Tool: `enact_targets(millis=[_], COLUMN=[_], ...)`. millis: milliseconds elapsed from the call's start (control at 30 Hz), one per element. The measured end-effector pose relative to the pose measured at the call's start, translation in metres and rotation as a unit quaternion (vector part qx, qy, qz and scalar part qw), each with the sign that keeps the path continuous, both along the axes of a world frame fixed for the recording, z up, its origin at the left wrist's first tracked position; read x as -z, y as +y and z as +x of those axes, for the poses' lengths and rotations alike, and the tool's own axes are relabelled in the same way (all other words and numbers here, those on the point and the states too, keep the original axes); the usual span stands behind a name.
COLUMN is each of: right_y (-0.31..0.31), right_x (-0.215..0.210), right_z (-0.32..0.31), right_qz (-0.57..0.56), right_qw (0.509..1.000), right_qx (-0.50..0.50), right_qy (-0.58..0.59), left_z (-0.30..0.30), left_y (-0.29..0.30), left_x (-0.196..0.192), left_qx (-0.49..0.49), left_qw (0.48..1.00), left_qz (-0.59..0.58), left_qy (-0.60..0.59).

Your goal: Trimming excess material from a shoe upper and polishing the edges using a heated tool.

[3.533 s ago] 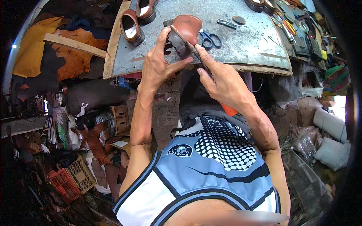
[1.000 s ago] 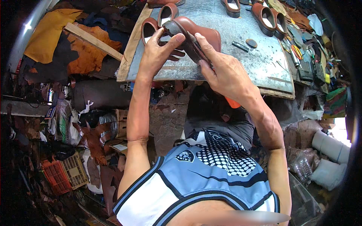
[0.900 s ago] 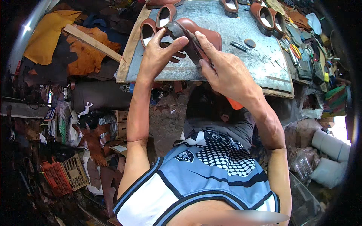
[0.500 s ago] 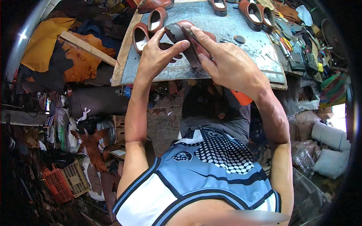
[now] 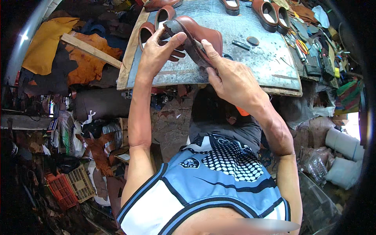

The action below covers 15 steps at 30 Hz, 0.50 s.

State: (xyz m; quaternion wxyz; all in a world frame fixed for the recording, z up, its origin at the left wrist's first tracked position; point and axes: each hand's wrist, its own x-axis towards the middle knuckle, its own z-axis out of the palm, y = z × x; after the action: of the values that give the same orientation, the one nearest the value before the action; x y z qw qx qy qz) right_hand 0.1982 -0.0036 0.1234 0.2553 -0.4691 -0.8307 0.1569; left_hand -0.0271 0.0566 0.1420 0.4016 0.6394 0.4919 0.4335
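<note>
A brown leather shoe [image 5: 204,32] is held tilted above the table's near edge, its dark sole [image 5: 191,47] turned toward me. My left hand [image 5: 156,58] is closed round the heel end, thumb on the near side and fingers partly hidden behind. My right hand [image 5: 237,80] lies against the sole's right edge, index finger stretched along it and thumb bent in below. Something thin and greyish shows beside that index fingertip; its kind is too small to make out. Beyond my left hand stand two brown shoes [image 5: 164,14] with pale insoles.
The metal-topped table [image 5: 266,64] has wooden edging. On it lie a dark bar [image 5: 241,45] and a round dark piece [image 5: 253,40]. More brown shoes [image 5: 264,15] stand at the far side. Pliers [image 5: 301,46] and other tools crowd the right. Leather pieces [image 5: 92,55] and a wooden plank [image 5: 91,51] are at left.
The shoe has turned so more of its brown upper shows, and it has shifted slightly left. My right hand has slid a little down and left along the sole.
</note>
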Motion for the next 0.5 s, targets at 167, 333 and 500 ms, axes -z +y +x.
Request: enact_targets(millis=[167, 333, 500], right_y=[0.012, 0.028, 0.048], right_x=[0.005, 0.015, 0.020], right_z=[-0.008, -0.014, -0.022], right_qz=[-0.013, -0.035, -0.015], right_qw=[1.000, 0.998, 0.997], right_qx=[0.010, 0.004, -0.014], right_qy=[0.027, 0.042, 0.076], left_z=[-0.009, -0.023, -0.027], left_y=[0.015, 0.040, 0.053], left_x=[0.001, 0.014, 0.018], left_qx=[-0.007, 0.002, 0.002], left_qw=[1.000, 1.000, 0.999], left_qz=[-0.013, -0.026, -0.032], left_qy=[-0.007, -0.017, -0.005])
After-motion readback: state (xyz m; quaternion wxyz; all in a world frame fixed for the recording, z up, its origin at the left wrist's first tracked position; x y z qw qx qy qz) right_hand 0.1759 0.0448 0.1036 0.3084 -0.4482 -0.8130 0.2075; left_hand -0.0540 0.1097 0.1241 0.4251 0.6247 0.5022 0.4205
